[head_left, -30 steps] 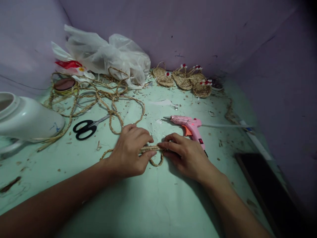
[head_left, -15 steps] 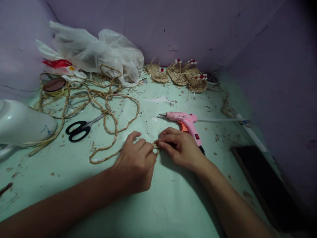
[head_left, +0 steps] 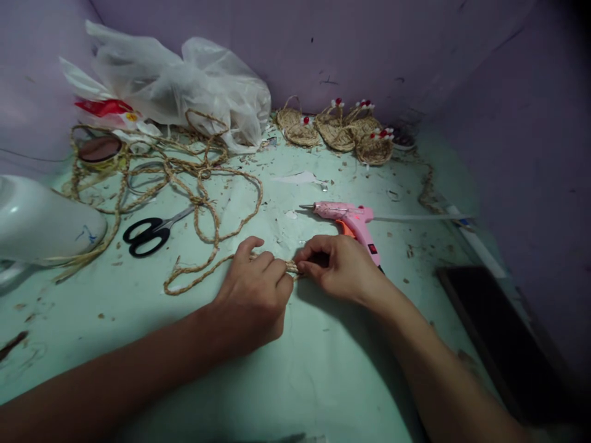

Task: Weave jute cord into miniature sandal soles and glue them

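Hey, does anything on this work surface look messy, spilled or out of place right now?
Yes. Straw-coloured scraps litter the green table around the pink glue gun, which lies on its side. The braided rope sprawls in a loose tangle over the black scissors.

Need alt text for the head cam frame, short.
Left hand and right hand pinch a folded end of braided jute rope on a green table; pink glue gun and black scissors lie behind.

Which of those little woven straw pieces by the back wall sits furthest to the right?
The woven piece topped with red-and-white beads; the other woven pieces lie left of it.
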Motion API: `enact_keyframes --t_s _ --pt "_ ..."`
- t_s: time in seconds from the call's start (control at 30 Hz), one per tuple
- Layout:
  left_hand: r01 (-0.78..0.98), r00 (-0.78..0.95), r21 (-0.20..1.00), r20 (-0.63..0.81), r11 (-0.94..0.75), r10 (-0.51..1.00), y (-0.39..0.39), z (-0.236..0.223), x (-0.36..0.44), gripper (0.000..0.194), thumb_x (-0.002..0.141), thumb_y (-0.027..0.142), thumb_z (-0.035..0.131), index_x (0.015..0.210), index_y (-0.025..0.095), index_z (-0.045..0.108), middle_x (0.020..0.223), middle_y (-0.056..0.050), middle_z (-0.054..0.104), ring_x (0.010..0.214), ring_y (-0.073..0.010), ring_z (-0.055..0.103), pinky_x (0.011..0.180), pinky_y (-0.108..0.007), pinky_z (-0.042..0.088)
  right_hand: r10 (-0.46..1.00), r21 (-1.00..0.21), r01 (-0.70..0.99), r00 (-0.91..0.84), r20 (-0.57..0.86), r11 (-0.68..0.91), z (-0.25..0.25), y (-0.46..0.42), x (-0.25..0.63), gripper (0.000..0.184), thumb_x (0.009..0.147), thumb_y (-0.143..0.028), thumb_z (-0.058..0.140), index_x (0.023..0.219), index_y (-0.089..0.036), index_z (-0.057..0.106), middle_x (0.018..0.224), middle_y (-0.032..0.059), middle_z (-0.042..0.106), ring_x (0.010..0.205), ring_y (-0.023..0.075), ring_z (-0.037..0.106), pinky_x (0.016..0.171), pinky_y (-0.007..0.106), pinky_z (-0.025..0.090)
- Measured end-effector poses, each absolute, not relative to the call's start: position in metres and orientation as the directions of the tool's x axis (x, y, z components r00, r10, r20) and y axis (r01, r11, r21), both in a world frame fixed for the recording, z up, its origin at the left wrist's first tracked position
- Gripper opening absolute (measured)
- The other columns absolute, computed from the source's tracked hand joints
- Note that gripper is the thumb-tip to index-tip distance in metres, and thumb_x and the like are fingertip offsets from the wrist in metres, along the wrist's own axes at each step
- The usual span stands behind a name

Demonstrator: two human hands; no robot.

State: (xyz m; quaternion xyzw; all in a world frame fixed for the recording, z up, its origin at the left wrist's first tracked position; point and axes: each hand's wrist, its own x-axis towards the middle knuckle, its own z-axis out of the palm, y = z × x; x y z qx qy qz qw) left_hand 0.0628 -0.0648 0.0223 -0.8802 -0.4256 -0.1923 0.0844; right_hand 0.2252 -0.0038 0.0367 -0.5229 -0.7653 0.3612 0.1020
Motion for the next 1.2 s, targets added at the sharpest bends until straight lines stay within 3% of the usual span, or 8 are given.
enact_keyframes --t_s 0.27,0.5,0.8,0.93,1.03,1.2 --pt "0.714 0.641 -0.098 0.490 -0.694 0.591 -0.062 0.026 0.062 0.011 0.065 0.007 0.051 0.061 0.016 0.056 0.059 0.000 0.051 0.062 -0.0151 0.043 0.090 -0.046 0.036 0.858 -0.663 0.720 -0.458 -0.231 0.206 0.038 -0.002 0.226 0.012 0.070 -0.012 0.060 0.071 -0.020 0.069 0.064 0.0019 0.068 0.061 0.0172 0.062 0.055 0.027 0.043" --pt "0.738 0.629 -0.152 0.506 -0.658 0.590 -0.053 0.026 0.055 0.013 0.067 0.007 0.051 0.059 0.017 0.055 0.056 0.000 0.049 0.059 -0.0146 0.042 0.089 -0.047 0.038 0.856 -0.664 0.694 -0.493 -0.157 0.278 0.037 -0.006 0.227 0.017 0.070 -0.008 0.058 0.072 -0.020 0.069 0.071 0.0026 0.069 0.067 0.0174 0.062 0.058 0.028 0.044" --pt "0.769 0.537 0.061 0.478 -0.636 0.695 -0.047 0.024 0.053 0.021 0.076 0.014 0.049 0.057 0.016 0.056 0.057 -0.002 0.054 0.060 -0.0155 0.046 0.084 -0.046 0.041 0.807 -0.630 0.656 -0.586 -0.076 0.417 0.039 -0.005 0.232 0.020 0.071 -0.005 0.056 0.074 -0.020 0.069 0.076 -0.0006 0.070 0.068 0.0154 0.061 0.061 0.027 0.041" --pt "0.764 0.536 0.085 0.468 -0.640 0.702 -0.047 0.024 0.053 0.020 0.077 0.014 0.049 0.058 0.015 0.057 0.057 -0.002 0.053 0.060 -0.0160 0.047 0.085 -0.047 0.041 0.789 -0.591 0.657 -0.612 -0.055 0.468 0.045 -0.008 0.234 0.011 0.079 -0.019 0.059 0.079 -0.020 0.070 0.079 0.0004 0.069 0.066 0.0148 0.059 0.060 0.028 0.039" --pt "0.764 0.529 0.103 0.464 -0.637 0.710 -0.048 0.024 0.053 0.020 0.077 0.014 0.049 0.059 0.015 0.058 0.057 -0.003 0.054 0.060 -0.0161 0.047 0.085 -0.047 0.040 0.784 -0.553 0.664 -0.620 -0.033 0.502 0.046 -0.012 0.233 0.016 0.081 -0.031 0.060 0.081 -0.019 0.070 0.080 0.0014 0.068 0.070 0.0167 0.060 0.062 0.029 0.039" --pt "0.751 0.492 0.230 0.429 -0.618 0.757 -0.047 0.030 0.047 0.015 0.078 0.014 0.051 0.064 0.015 0.057 0.060 -0.001 0.057 0.061 -0.0149 0.051 0.090 -0.047 0.038 0.815 -0.462 0.724 -0.579 -0.004 0.512 0.042 -0.019 0.228 0.013 0.078 -0.030 0.062 0.080 -0.019 0.070 0.076 0.0018 0.066 0.073 0.0190 0.061 0.060 0.029 0.037"
